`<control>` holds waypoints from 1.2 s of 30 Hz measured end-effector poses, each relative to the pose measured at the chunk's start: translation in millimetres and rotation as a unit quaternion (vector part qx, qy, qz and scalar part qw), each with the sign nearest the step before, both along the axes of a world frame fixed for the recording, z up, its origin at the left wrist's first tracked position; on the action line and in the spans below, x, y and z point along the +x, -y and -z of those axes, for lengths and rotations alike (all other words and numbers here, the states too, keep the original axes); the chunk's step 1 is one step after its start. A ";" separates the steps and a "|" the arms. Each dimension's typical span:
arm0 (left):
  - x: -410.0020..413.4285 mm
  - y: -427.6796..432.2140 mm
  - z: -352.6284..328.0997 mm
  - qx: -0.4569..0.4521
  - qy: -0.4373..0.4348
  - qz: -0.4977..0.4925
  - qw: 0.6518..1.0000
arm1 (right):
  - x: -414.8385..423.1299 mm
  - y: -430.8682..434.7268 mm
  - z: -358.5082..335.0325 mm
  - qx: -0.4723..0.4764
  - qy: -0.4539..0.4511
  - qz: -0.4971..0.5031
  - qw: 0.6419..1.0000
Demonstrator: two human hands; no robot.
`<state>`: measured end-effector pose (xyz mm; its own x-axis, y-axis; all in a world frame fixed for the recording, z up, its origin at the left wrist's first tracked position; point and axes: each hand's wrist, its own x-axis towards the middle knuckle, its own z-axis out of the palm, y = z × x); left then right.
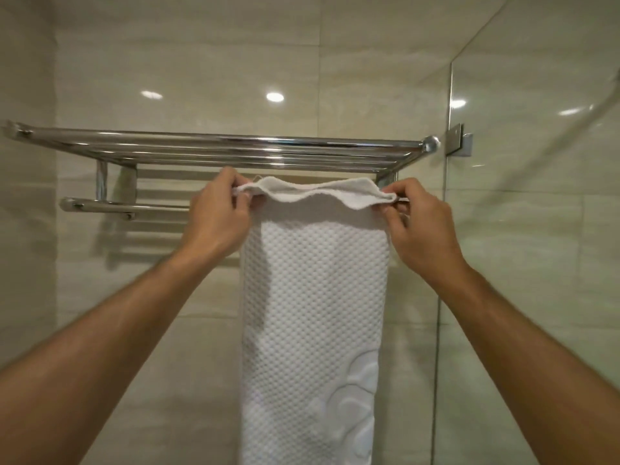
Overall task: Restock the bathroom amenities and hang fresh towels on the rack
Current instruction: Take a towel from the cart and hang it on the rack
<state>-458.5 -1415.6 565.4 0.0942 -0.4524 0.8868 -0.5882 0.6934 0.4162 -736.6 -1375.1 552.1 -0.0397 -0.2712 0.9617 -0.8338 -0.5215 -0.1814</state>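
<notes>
A white textured towel [313, 297] hangs down over the lower bar [100, 206] of a chrome wall rack [214, 146]. Its top edge is folded over the bar in a wavy strip. My left hand [218, 213] pinches the towel's upper left corner between thumb and fingers. My right hand [419, 219] pinches the upper right corner at the bar's right end. The towel's lower end runs out of the frame at the bottom. The rack's upper shelf of several parallel tubes holds nothing that I can see.
Beige glossy tiles cover the wall behind the rack. A glass shower panel [536, 229] stands at the right, fixed to the wall by a metal clamp [458, 139] just beside the rack's right end.
</notes>
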 end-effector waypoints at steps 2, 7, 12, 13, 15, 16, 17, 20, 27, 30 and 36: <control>-6.2 8.4 0.6 -0.023 0.081 -0.019 0.996 | 0.0 10.9 -4.8 0.034 -0.066 0.049 0.996; -13.6 40.6 0.1 0.011 0.193 -0.058 0.979 | -1.4 30.3 -5.1 0.110 -0.138 0.119 0.977; -17.2 62.3 -14.4 0.033 0.230 -0.087 0.969 | -1.9 40.4 -13.4 0.134 -0.127 0.124 0.975; -17.1 64.1 -17.0 0.050 0.224 -0.070 0.971 | -2.7 41.7 -15.1 0.134 -0.124 0.113 0.977; -18.0 67.7 -20.9 0.074 0.221 -0.041 0.972 | -4.6 45.5 -19.5 0.139 -0.162 0.129 0.968; -18.4 69.0 -23.2 0.081 0.225 -0.042 0.970 | -6.2 49.0 -21.7 0.144 -0.196 0.152 0.958; -19.0 70.3 -25.2 0.089 0.227 -0.045 0.969 | -6.8 51.8 -23.7 0.149 -0.224 0.175 0.947; -20.5 72.9 -35.0 0.107 0.255 -0.065 0.959 | -7.5 56.4 -27.7 0.149 -0.275 0.213 0.926; -19.4 78.3 -48.8 0.137 0.349 -0.120 0.919 | 7.5 59.1 -48.4 0.285 -0.257 0.224 0.896; -16.4 64.2 -28.5 0.037 0.202 -0.165 0.965 | 11.2 60.9 -54.3 0.325 -0.231 0.227 0.888; -12.3 42.2 45.7 0.223 0.020 -0.106 0.969 | 8.2 65.6 -56.8 0.336 -0.215 0.214 0.892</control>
<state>-470.8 -1457.8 519.7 0.1975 -0.7654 0.6125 -0.7196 0.3112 0.6208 -728.4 -1440.7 608.9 0.0556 -0.8403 0.5392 -0.9981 -0.0327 0.0521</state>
